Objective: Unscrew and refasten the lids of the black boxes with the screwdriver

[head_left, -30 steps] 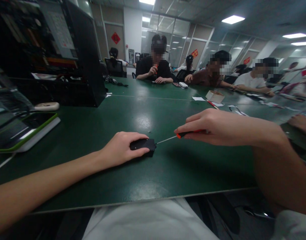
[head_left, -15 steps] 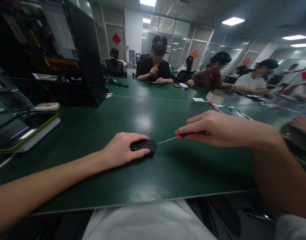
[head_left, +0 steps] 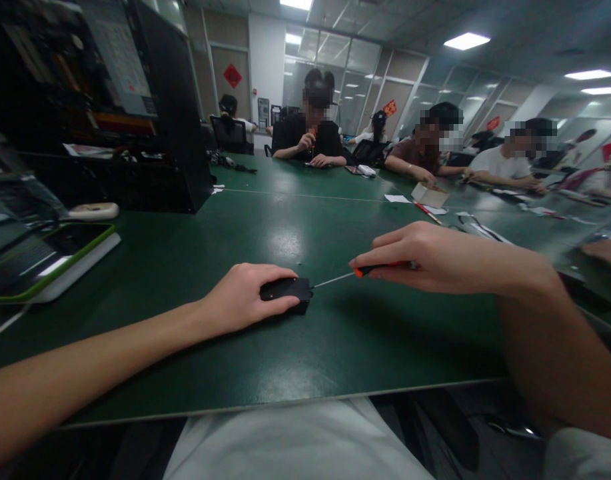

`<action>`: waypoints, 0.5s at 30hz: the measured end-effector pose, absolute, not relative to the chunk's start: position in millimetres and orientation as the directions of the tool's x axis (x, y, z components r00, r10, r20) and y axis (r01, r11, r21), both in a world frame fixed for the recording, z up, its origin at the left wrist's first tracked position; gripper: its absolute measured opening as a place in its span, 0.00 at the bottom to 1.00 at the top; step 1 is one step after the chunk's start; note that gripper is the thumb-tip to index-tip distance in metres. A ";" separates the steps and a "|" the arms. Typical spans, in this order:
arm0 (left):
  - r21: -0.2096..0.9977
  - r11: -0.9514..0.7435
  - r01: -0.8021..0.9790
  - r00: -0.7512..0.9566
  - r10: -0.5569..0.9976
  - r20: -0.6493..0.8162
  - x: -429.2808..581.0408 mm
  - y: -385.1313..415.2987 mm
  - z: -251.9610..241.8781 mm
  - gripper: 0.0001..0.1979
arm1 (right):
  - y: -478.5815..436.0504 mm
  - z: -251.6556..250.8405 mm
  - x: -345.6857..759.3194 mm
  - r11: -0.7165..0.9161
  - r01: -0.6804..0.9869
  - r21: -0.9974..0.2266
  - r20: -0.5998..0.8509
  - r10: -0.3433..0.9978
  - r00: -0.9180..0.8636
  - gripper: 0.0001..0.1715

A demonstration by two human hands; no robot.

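Note:
A small black box-shaped device (head_left: 296, 291) lies on the green tabletop (head_left: 265, 367), its kind not clear. Thumb and fingers of my left hand (head_left: 245, 299) grip it from both sides and hold it down. My right hand (head_left: 420, 257) is closed around the black and orange-red handle of a screwdriver (head_left: 334, 280). The thin metal shaft slants down to the left, and its tip meets the right end of the device, at a small protruding part. Whether the tip sits in a screw is too small to tell.
On the left stand an opened computer case (head_left: 170, 113) and a green-edged phone-like device (head_left: 75, 257) on a white block. Farther right lie a small cardboard box (head_left: 430, 195), a red pen-like stick (head_left: 428, 212) and papers. Co-workers sit across the table.
My hands, the screwdriver and the black device hold almost the same position. Across the table, a co-worker's hand has moved to the small cardboard box.

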State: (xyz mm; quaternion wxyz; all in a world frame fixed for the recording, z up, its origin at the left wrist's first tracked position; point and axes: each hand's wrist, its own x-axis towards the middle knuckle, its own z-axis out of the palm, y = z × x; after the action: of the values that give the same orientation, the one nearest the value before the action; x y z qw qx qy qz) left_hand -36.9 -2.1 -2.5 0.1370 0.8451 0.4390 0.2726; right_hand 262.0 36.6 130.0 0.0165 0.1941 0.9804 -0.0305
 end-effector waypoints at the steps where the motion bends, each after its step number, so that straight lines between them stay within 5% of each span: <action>1: 0.468 -0.578 0.669 0.467 0.816 0.340 -36.7 -1.8 -2.6 0.22 | 36.7 129.3 261.1 0.923 0.379 -0.060 -0.040 0.377 -0.925 0.19; 9: 0.435 -0.560 0.705 0.444 0.827 0.345 -36.6 -2.2 -4.2 0.23 | 67.3 106.7 254.2 0.875 0.401 -0.270 -0.089 0.392 -0.916 0.23; 15: 0.387 -0.575 0.720 0.450 0.813 0.370 -36.6 -0.3 -6.7 0.22 | 116.4 61.3 257.9 0.558 0.538 -0.632 -0.272 0.490 -0.828 0.36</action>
State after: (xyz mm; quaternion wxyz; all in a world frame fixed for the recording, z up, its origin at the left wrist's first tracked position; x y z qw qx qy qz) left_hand -36.6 -0.3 -6.7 0.0871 0.8470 0.4526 0.2650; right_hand 257.9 116.4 61.3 0.0324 0.2916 0.8819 -0.3690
